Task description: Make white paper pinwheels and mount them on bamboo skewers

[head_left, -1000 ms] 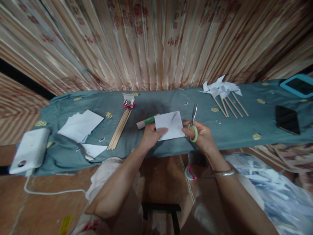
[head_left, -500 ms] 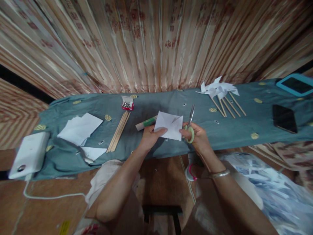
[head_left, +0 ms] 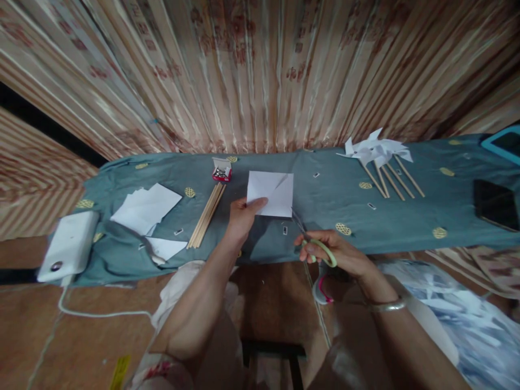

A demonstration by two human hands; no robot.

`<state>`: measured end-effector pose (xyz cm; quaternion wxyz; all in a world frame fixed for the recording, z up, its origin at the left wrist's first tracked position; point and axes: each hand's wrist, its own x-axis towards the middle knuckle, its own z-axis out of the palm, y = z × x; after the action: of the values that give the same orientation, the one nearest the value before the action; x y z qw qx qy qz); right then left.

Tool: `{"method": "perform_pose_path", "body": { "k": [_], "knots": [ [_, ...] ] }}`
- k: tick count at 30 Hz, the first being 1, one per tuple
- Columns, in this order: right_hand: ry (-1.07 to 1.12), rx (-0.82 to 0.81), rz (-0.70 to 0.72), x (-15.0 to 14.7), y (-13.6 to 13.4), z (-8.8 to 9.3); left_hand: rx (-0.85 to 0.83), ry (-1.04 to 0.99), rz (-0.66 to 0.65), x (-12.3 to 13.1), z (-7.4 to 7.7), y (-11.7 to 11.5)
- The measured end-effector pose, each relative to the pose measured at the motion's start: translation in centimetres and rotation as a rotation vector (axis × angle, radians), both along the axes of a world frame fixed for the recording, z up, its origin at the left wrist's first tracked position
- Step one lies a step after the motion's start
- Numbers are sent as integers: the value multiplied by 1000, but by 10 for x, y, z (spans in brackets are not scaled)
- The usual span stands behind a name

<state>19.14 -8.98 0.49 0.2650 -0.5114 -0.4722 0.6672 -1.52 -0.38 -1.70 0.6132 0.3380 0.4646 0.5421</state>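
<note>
The white paper square (head_left: 270,193), creased and part-cut, is pinched up over the bench (head_left: 317,216) by the left hand (head_left: 242,216), the right hand (head_left: 329,252) clenched on scissors (head_left: 314,244); finished pinwheels (head_left: 377,154) suggest more cutting and assembly remain.

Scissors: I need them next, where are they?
In the head view, right of centre, the scissors are in the right hand at the table's near edge, below the white paper.

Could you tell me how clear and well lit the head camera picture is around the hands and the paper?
Head view: dim, warm light; the white paper in the left hand stands out brightest. The right hand and scissors look slightly soft. Wide-lens distortion bows the table edge and fans the curtain folds outward.
</note>
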Motion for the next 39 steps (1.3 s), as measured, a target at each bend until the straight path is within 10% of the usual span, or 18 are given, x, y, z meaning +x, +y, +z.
{"method": "perform_pose_path", "body": {
  "k": [39],
  "knots": [
    [-43, -19, 42, -3, 2, 2, -23, 89, -105, 4, -7, -2]
  ]
}}
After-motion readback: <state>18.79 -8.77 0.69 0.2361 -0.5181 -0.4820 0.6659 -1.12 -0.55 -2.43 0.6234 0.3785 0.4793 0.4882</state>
